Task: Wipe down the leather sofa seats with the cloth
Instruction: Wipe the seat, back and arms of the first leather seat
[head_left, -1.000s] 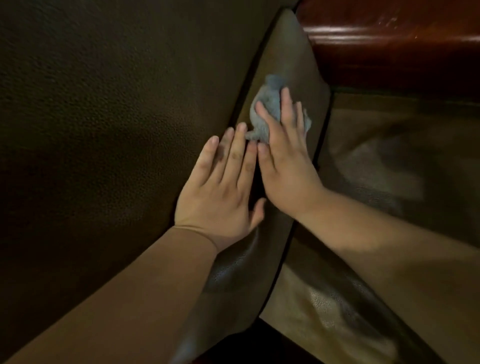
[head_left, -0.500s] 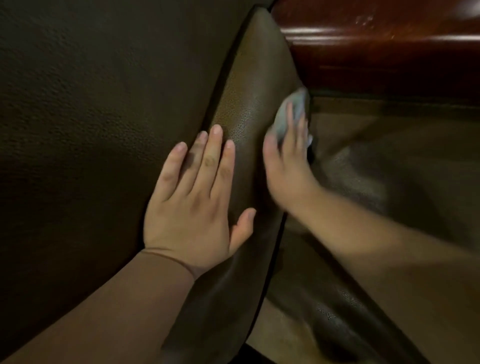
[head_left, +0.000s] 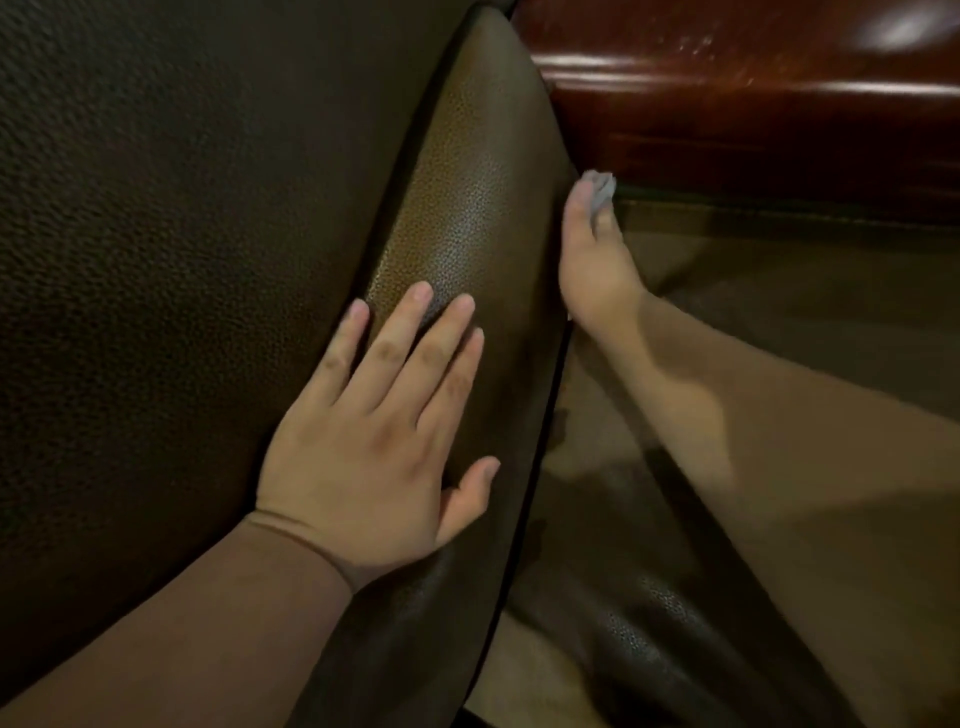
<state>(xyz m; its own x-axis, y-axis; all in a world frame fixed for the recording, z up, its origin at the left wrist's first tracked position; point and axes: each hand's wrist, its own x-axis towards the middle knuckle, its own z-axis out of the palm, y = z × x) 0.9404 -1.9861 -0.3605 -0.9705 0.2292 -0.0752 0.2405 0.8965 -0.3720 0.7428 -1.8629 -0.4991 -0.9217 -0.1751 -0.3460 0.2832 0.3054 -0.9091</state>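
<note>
My left hand (head_left: 379, 452) lies flat, fingers spread, on the rounded edge of a brown leather cushion (head_left: 467, 197). My right hand (head_left: 592, 270) is seen edge-on against the right side of that cushion, reaching down into the gap beside it. Its fingers look straight and press a small grey cloth (head_left: 601, 189) against the leather. Only a tuft of the cloth shows at the fingertips; the rest is hidden behind the hand and the cushion.
A large dark leather surface (head_left: 182, 260) fills the left half. A glossy reddish wooden frame (head_left: 753, 104) runs across the top right. Below it lies a lighter brown leather seat (head_left: 805, 291), under my right forearm.
My right hand has slid the cloth rightward off the cushion's face and over its edge into the gap. My left hand has shifted down and left but stays flat on the leather.
</note>
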